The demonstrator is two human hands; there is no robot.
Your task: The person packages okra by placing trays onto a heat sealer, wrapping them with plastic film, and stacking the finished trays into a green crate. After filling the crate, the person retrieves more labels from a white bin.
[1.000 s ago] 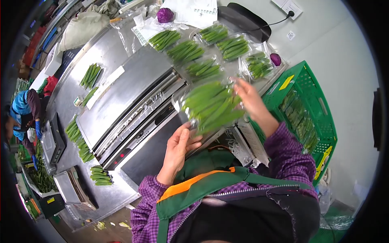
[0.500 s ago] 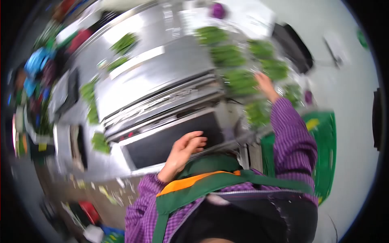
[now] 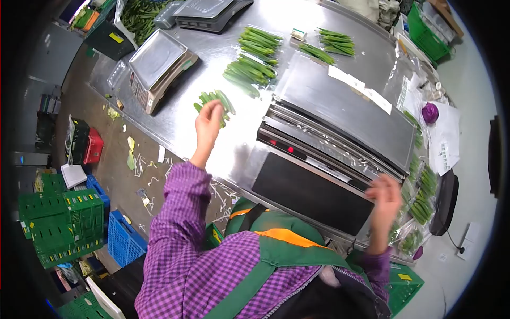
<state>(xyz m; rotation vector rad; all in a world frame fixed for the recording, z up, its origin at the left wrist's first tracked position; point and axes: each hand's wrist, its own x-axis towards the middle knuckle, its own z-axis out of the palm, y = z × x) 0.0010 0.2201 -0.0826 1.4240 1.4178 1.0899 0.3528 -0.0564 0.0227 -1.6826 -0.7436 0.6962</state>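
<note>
Reaching over the steel table (image 3: 212,154), my left hand (image 3: 209,125) has its fingers bent down onto a small bunch of green pods (image 3: 226,101). Larger green bundles (image 3: 249,72) lie beyond it. My right hand (image 3: 385,196) is blurred and hangs over the right front end of the wrapping machine (image 3: 345,114), near its black plate (image 3: 311,191); nothing clear shows in its fingers. Two red lights glow on the machine's front. Wrapped green packs (image 3: 422,199) lie to the right of my right hand.
A scale (image 3: 159,61) stands at the left, with another scale (image 3: 204,10) behind it. Green bunches (image 3: 336,42) lie behind the machine. A purple vegetable (image 3: 430,112) rests on paper at the right. Green crates (image 3: 69,223) and a blue crate (image 3: 125,239) stand on the floor.
The view has swung left. My left hand has moved from above the black plate to the small green bunch. My right hand has left the wrapped packs and come over the machine's right end.
</note>
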